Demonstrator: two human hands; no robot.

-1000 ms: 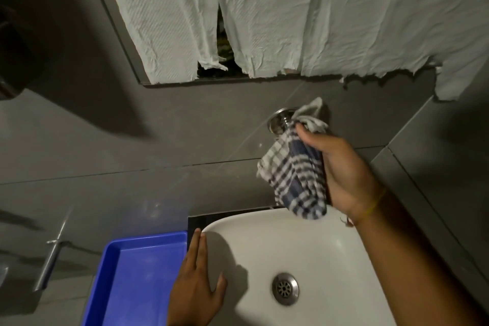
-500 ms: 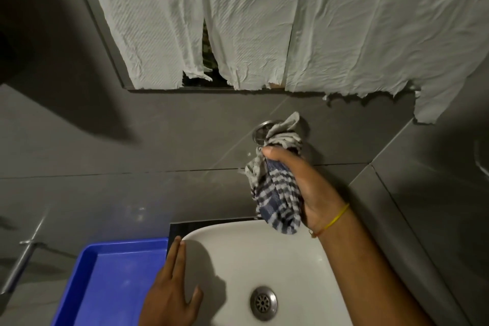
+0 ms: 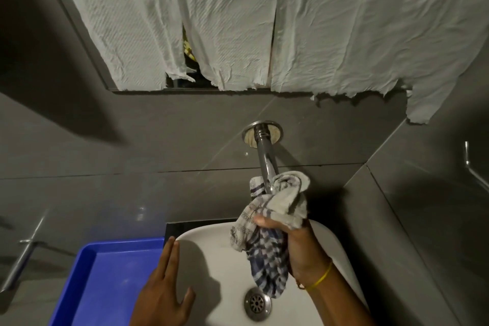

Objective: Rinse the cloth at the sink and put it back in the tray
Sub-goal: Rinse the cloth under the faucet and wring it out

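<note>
My right hand (image 3: 299, 243) grips a bunched blue-and-white checked cloth (image 3: 270, 251) over the white sink (image 3: 217, 259). The cloth's upper folds wrap the end of the chrome wall tap (image 3: 266, 161), and its tail hangs down towards the drain (image 3: 257, 304). No water stream is visible. My left hand (image 3: 165, 291) lies flat with fingers spread on the sink's left rim. A blue tray (image 3: 105, 280), holding nothing, sits directly left of the sink.
Torn white paper sheets (image 3: 238, 21) cover a mirror above the tap. Grey tiled walls surround the sink, with a corner to the right. A metal handle (image 3: 21, 259) juts out at the far left, and another metal fitting (image 3: 473, 167) is on the right wall.
My right hand has come down with the cloth from the tap's wall flange to the spout end over the basin, baring the tap pipe. My left hand stays on the rim.
</note>
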